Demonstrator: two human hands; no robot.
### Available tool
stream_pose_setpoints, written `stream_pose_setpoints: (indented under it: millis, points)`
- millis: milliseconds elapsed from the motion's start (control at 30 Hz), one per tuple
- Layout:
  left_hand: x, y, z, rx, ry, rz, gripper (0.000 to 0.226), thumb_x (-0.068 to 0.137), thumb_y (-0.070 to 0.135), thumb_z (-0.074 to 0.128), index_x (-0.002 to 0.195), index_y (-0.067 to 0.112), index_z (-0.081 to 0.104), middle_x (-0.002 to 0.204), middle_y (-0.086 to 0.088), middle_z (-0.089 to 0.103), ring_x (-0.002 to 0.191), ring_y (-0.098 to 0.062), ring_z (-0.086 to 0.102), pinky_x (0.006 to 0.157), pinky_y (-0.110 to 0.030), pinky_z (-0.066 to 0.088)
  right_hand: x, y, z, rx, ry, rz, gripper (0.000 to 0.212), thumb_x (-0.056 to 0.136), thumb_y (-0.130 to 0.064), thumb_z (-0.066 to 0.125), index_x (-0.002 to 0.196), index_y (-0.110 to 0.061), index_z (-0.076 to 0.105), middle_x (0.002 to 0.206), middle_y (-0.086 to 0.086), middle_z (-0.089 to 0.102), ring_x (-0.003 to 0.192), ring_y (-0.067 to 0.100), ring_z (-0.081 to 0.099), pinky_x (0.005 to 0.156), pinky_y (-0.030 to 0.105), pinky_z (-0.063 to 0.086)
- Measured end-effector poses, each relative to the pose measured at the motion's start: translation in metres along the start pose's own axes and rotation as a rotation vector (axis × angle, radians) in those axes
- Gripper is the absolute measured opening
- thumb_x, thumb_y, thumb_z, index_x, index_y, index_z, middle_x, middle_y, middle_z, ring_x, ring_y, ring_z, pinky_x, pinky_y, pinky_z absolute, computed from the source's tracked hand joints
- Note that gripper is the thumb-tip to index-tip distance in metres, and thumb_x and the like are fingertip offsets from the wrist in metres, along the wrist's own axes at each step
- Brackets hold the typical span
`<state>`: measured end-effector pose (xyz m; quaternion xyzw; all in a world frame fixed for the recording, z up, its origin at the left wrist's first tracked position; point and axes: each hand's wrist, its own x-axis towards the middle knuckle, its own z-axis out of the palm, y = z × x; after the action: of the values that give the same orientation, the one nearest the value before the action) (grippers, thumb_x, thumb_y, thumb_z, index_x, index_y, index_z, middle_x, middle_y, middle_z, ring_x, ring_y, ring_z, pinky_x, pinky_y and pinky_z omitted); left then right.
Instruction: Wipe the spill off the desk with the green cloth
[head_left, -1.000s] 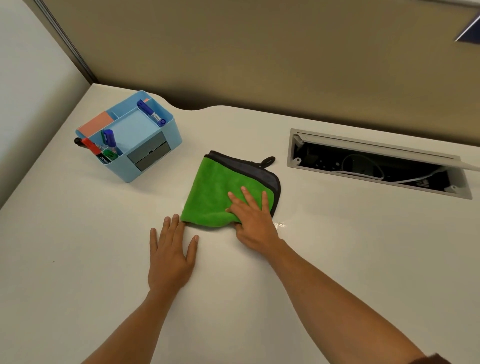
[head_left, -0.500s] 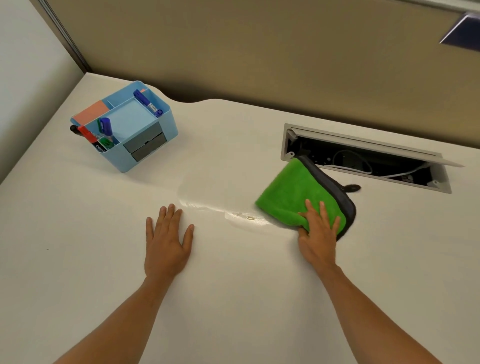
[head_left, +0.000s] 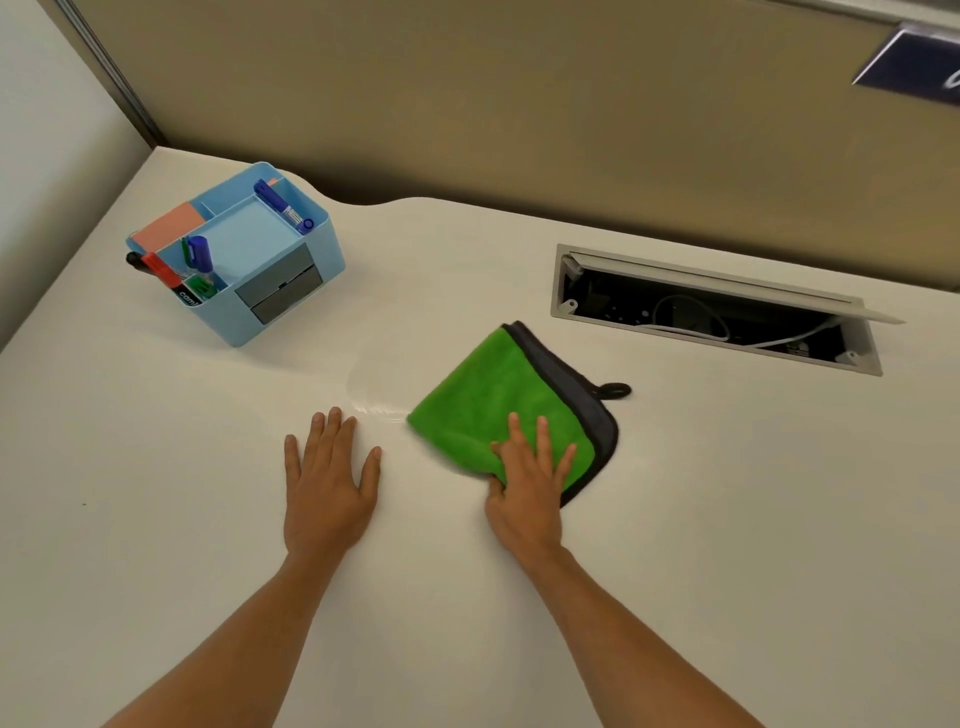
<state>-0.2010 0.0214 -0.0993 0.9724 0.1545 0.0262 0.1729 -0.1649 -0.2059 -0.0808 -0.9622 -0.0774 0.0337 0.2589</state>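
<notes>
A folded green cloth (head_left: 493, 400) with a dark grey edge and a small black loop lies flat on the white desk (head_left: 701, 493). My right hand (head_left: 530, 483) presses on the cloth's near corner, fingers spread on top and the thumb at its edge. A thin wet streak (head_left: 379, 408) glistens on the desk just left of the cloth. My left hand (head_left: 327, 483) lies flat on the desk, fingers apart, holding nothing, just below the streak.
A light blue desk organiser (head_left: 239, 260) with markers and sticky notes stands at the back left. An open cable hatch (head_left: 717, 312) with white cables is sunk into the desk at the back right. A beige partition wall runs behind the desk.
My right hand slid the cloth from the left-centre to the right by the hatch, then back left towards the middle. The wet streak came into sight. My left hand stayed put.
</notes>
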Motion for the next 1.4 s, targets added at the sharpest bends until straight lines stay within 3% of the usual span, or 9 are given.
stream_pose_setpoints:
  millis: [200, 367, 533, 633, 733, 1000, 1400]
  points:
    - [0.0, 0.001, -0.002, -0.034, 0.042, -0.04, 0.066, 0.093, 0.05, 0.031, 0.145, 0.008, 0.031, 0.155, -0.012, 0.029, 0.147, -0.02, 0.015, 0.12, -0.04, 0.004, 0.006, 0.003, 0.005, -0.062, -0.075, -0.156, 0.036, 0.084, -0.015, 0.054, 0.12, -0.016, 0.057, 0.16, 0.001, 0.024, 0.15, 0.031, -0.002, 0.114, 0.065, -0.009]
    - [-0.001, 0.001, -0.004, -0.034, 0.007, -0.048, 0.069, 0.092, 0.05, 0.032, 0.145, 0.006, 0.03, 0.157, -0.013, 0.024, 0.147, -0.022, 0.01, 0.12, -0.039, 0.003, 0.018, 0.029, -0.01, -0.005, -0.09, -0.167, 0.036, 0.084, -0.008, 0.057, 0.12, -0.015, 0.056, 0.158, -0.004, 0.029, 0.15, 0.02, -0.001, 0.118, 0.055, -0.011]
    - [-0.01, -0.01, -0.006, -0.048, -0.054, -0.006, 0.074, 0.092, 0.055, 0.028, 0.15, 0.009, 0.02, 0.16, -0.007, 0.016, 0.148, -0.013, 0.001, 0.12, -0.035, 0.001, 0.028, 0.071, -0.04, 0.042, 0.067, 0.065, 0.051, 0.082, 0.002, 0.058, 0.132, -0.008, 0.049, 0.156, 0.006, 0.034, 0.15, 0.027, 0.006, 0.117, 0.058, -0.01]
    - [-0.019, -0.015, -0.006, -0.006, -0.076, 0.025, 0.075, 0.093, 0.057, 0.026, 0.151, 0.012, 0.014, 0.161, -0.004, 0.011, 0.147, -0.01, -0.003, 0.12, -0.033, -0.002, 0.035, 0.086, -0.051, 0.071, 0.214, 0.296, 0.05, 0.086, -0.004, 0.061, 0.134, -0.005, 0.047, 0.156, 0.013, 0.031, 0.149, 0.031, 0.008, 0.117, 0.057, -0.01]
    - [-0.02, -0.015, -0.006, 0.005, -0.083, 0.019, 0.075, 0.093, 0.057, 0.025, 0.151, 0.012, 0.012, 0.161, -0.004, 0.01, 0.147, -0.011, -0.004, 0.12, -0.035, -0.002, 0.043, 0.079, -0.045, 0.076, 0.259, 0.38, 0.048, 0.088, -0.008, 0.061, 0.133, -0.003, 0.045, 0.157, 0.015, 0.029, 0.149, 0.032, 0.007, 0.116, 0.06, -0.01]
    - [-0.019, -0.012, -0.007, -0.004, -0.099, 0.009, 0.076, 0.093, 0.058, 0.024, 0.152, 0.012, 0.009, 0.161, -0.001, 0.005, 0.147, -0.01, -0.008, 0.119, -0.033, -0.005, 0.075, 0.036, -0.015, 0.057, 0.127, 0.184, 0.046, 0.095, -0.018, 0.054, 0.139, -0.014, 0.044, 0.16, 0.005, 0.023, 0.15, 0.019, 0.003, 0.109, 0.058, -0.022]
    - [-0.018, -0.011, -0.01, -0.026, -0.119, -0.005, 0.078, 0.091, 0.061, 0.021, 0.151, 0.013, 0.006, 0.16, 0.002, 0.004, 0.146, -0.008, -0.008, 0.119, -0.03, -0.007, 0.165, -0.013, 0.002, 0.041, -0.106, -0.012, 0.054, 0.097, -0.022, 0.052, 0.148, -0.03, 0.033, 0.162, -0.001, 0.017, 0.15, 0.015, -0.004, 0.107, 0.062, -0.022]
